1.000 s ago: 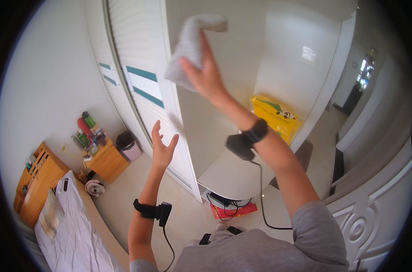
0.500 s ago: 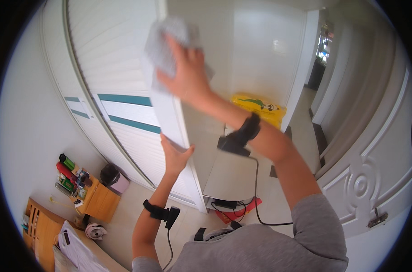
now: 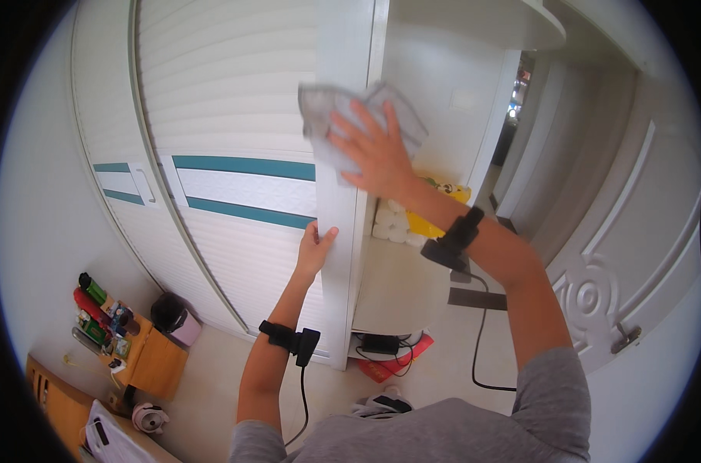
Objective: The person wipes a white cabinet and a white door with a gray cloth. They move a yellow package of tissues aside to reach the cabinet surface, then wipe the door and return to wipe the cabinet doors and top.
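Observation:
My right hand (image 3: 375, 158) presses a light grey cloth (image 3: 327, 123) against the upper part of a white wardrobe's end panel (image 3: 336, 285). Its fingers are spread over the cloth, and a darker border shows along the cloth's edges. Lower on the same panel, my left hand (image 3: 314, 251) has its fingers curled at the left edge, beside the ribbed white sliding door (image 3: 227, 100) with teal stripes. The left thumb lies toward the panel's front; the fingertips are partly hidden. Each wrist wears a black strapped device with a cable.
Right of the panel, open shelves hold a yellow package (image 3: 427, 224) and white rolls (image 3: 393, 224). Below lie a black adapter (image 3: 381, 344) with cables and a red sheet (image 3: 373, 370). A white carved door (image 3: 589, 293) stands right. A wooden cabinet (image 3: 157, 363) and bin (image 3: 182, 324) are left.
My right hand and the cloth have slid down the panel, and the fingers have spread wider. My left hand stays at the panel's edge. The whole view has shifted.

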Available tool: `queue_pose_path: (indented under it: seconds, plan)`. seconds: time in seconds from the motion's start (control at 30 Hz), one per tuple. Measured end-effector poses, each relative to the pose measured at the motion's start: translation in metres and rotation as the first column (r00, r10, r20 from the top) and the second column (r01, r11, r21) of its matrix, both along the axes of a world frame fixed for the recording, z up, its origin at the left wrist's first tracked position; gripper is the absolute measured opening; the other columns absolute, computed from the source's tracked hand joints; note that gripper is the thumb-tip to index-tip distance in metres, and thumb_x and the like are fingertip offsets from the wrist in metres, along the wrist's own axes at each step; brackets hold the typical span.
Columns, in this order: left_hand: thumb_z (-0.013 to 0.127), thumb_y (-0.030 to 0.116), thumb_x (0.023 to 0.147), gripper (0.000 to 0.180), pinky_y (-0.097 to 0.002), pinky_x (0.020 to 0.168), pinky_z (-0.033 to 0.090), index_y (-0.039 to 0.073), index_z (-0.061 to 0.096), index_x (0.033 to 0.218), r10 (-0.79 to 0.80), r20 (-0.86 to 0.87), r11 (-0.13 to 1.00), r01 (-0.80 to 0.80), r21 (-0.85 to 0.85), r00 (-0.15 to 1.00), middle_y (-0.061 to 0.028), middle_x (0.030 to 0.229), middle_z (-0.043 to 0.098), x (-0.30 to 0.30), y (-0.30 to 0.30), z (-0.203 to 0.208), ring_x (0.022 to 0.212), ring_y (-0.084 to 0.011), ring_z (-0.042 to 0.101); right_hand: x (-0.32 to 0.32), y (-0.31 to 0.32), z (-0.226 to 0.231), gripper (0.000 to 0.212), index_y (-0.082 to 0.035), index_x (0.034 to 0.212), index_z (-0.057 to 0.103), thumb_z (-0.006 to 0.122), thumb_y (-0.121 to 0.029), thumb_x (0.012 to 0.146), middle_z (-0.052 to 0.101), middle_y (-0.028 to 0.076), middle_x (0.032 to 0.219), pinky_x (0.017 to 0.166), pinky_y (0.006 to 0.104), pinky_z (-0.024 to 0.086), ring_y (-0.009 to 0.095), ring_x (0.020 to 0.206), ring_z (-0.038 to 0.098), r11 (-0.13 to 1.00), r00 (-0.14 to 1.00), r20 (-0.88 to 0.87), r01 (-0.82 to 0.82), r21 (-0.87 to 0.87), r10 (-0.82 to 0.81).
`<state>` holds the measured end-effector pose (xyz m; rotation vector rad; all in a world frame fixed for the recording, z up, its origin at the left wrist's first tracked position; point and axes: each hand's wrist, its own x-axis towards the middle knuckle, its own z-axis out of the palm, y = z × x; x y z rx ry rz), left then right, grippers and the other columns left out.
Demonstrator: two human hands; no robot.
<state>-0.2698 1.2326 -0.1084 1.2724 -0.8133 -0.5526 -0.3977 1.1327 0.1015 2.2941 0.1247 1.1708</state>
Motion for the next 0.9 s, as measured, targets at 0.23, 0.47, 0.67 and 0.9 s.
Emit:
queue_pose_path:
  seconds: [0.23, 0.47, 0.67, 0.9]
  plan:
    - [0.067, 0.029, 0.082, 0.038, -0.0236, 0.069, 0.042, 0.001, 0.05, 0.102, -0.019, 0.049, 0.981, 0.028, -0.191, 0.999, -0.0035, 0.086, 0.056, 0.004, -0.003, -0.007, 0.077, -0.0092, 0.049, -0.015, -0.004, 0.037, 0.054, -0.015, 0.108, 0.06, 0.073, -0.033, 0.058, 0.05, 0.005, 0.126, 0.11, 0.0518, 0.013, 0.024, 0.131, 0.03, 0.964, 0.877, -0.467, -0.016, -0.264, -0.113]
    - [0.067, 0.036, 0.082, 0.042, -0.0218, 0.066, 0.04, 0.003, 0.051, 0.101, -0.048, 0.135, 0.998, 0.051, -0.022, 0.99, -0.0001, 0.082, 0.053, -0.009, 0.011, 0.0, 0.073, -0.0076, 0.045, 0.011, -0.007, 0.191, 0.054, -0.014, 0.122, 0.052, 0.062, -0.033, 0.073, 0.045, 0.005, 0.131, 0.107, 0.0534, 0.012, 0.027, 0.13, 0.029, 0.944, 0.94, 0.306, 0.226, -0.241, -0.147]
    - [0.066, 0.036, 0.082, 0.041, -0.022, 0.064, 0.04, 0.002, 0.052, 0.1, 0.022, 0.095, 0.998, -0.027, 0.061, 0.995, 0.0002, 0.079, 0.052, 0.0, 0.004, -0.008, 0.071, -0.0074, 0.045, 0.018, 0.002, 0.092, 0.063, -0.013, 0.119, 0.054, 0.071, -0.027, 0.061, 0.047, 0.006, 0.129, 0.106, 0.0564, 0.015, 0.027, 0.13, 0.031, 0.993, 0.996, 0.088, 0.027, -0.116, -0.017]
    - [0.065, 0.036, 0.082, 0.04, -0.0232, 0.063, 0.041, 0.002, 0.052, 0.1, -0.001, 0.14, 1.0, 0.001, -0.001, 0.99, -0.0005, 0.079, 0.053, 0.002, 0.007, -0.002, 0.07, -0.0083, 0.045, -0.016, -0.002, 0.03, 0.051, -0.014, 0.101, 0.059, 0.076, -0.023, 0.054, 0.055, 0.005, 0.115, 0.11, 0.0479, 0.019, 0.022, 0.124, 0.039, 0.963, 0.816, -0.578, -0.173, -0.205, 0.024]
